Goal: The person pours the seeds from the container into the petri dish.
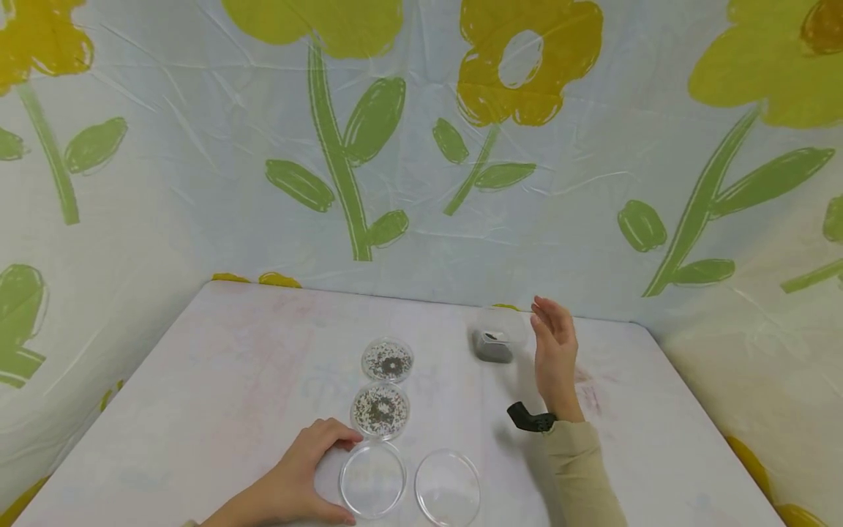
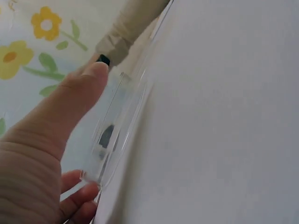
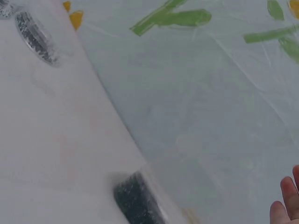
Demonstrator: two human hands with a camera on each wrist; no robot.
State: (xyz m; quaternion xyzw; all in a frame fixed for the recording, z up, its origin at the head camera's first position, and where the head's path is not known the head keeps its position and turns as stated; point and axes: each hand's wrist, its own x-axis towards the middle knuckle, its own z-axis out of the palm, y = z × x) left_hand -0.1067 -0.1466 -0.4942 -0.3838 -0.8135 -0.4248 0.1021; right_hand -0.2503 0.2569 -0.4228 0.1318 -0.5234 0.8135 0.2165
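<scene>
My left hand [image 1: 299, 468] curves round a clear, empty petri dish [image 1: 373, 479] near the table's front edge, thumb on its near side and fingers on its far side. In the left wrist view, the thumb [image 2: 88, 88] and fingertips [image 2: 86, 200] lie at the dish's rim [image 2: 105, 179]. My right hand [image 1: 555, 359] is raised, fingers extended and holding nothing, beside a clear plastic container [image 1: 492, 348] of dark granules. The right wrist view shows that container [image 3: 140, 200] at the bottom, with the fingertips [image 3: 287, 191] apart from it at lower right.
Two petri dishes with dark and white bits, a far one [image 1: 388, 359] and a nearer one [image 1: 380, 413], line up beyond the held dish. Another clear dish [image 1: 448, 488] lies to its right. The white table [image 1: 230, 380] meets a flower-printed cloth [image 1: 421, 168] behind.
</scene>
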